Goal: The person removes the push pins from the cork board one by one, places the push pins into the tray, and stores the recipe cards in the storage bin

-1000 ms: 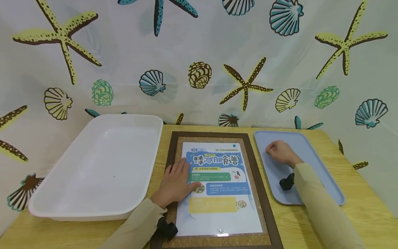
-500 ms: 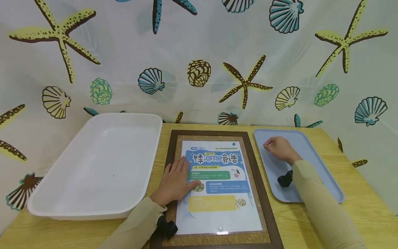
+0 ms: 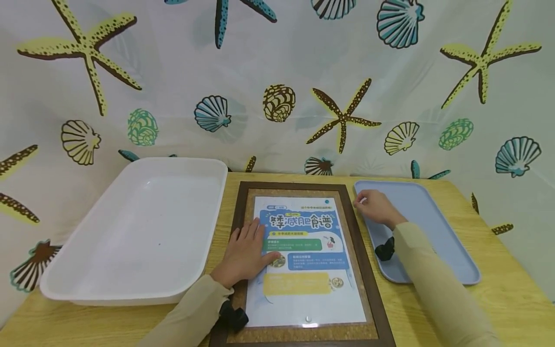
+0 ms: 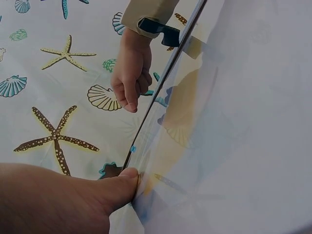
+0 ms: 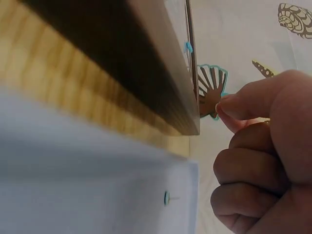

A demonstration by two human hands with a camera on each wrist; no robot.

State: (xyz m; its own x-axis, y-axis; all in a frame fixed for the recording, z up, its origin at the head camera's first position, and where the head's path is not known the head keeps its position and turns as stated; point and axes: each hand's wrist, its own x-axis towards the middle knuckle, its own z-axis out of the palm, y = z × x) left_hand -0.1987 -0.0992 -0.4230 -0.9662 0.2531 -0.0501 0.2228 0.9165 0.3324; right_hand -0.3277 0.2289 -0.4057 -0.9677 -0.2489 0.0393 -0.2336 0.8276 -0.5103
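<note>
My left hand (image 3: pixel 247 253) lies flat, fingers spread, on the left side of a printed poster (image 3: pixel 321 306) with Chinese text. The poster lies on a cork board (image 3: pixel 303 333) with a brown frame. A blue thumbtack (image 3: pixel 326 202) sits at its top right corner and a pale one (image 3: pixel 308 320) at its bottom edge. My right hand (image 3: pixel 377 207) is over the left rim of a light blue tray (image 3: pixel 420 207), beside the board's frame. Thumb and index fingertips pinch a tiny thing, mostly hidden; I cannot tell its kind. Another thumbtack (image 5: pixel 166 198) lies in the tray.
A large white basin (image 3: pixel 143 226) stands left of the board on the wooden table (image 3: pixel 511 279). Behind the table hangs a cloth (image 3: pixel 286 58) printed with starfish and shells. Each wrist wears a black strap mount.
My right hand has moved left from over the tray to its left rim, towards the board, still pinching. The left hand has stayed in place on the poster.
</note>
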